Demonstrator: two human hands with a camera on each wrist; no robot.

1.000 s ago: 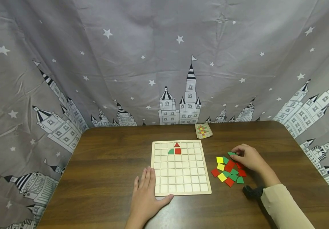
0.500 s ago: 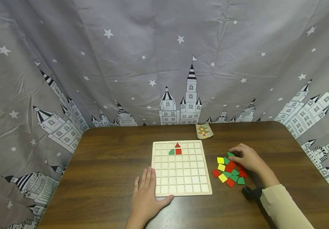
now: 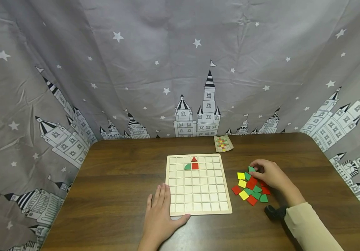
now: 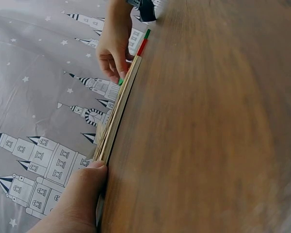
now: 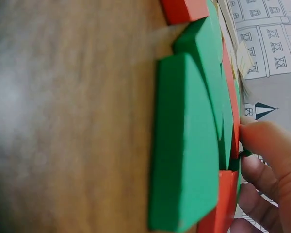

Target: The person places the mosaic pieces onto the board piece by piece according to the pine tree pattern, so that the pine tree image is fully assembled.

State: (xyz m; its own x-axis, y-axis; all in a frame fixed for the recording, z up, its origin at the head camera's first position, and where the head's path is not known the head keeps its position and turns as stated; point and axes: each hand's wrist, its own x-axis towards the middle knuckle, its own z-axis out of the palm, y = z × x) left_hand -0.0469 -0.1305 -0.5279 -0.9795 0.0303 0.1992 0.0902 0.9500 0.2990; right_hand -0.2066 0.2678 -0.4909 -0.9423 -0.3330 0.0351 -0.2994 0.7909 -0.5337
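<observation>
A pale wooden grid board point(image 3: 195, 188) lies on the table. On it sit a red triangle tile point(image 3: 194, 159), a red square tile point(image 3: 195, 166) and a green quarter-circle tile point(image 3: 187, 167). My left hand point(image 3: 158, 216) rests at the board's lower left corner, fingers straight along the left edge and thumb point(image 4: 87, 182) against the near edge. At the far side of a loose tile pile, my right hand point(image 3: 269, 172) pinches a green tile point(image 3: 251, 169) between thumb and fingers. That tile's full outline is partly hidden by the fingers.
Several red, yellow point(image 3: 243, 195) and green tiles point(image 3: 263, 198) lie heaped right of the board, some overlapping. A small pattern card point(image 3: 223, 143), slightly curled, lies behind the board near the table's back edge. A grey castle-print curtain point(image 3: 136, 69) hangs behind the table.
My right hand's fingertips have shifted slightly at the far side of the pile, and the green tile there is turned and shows more. My left hand and the board stay in place.
</observation>
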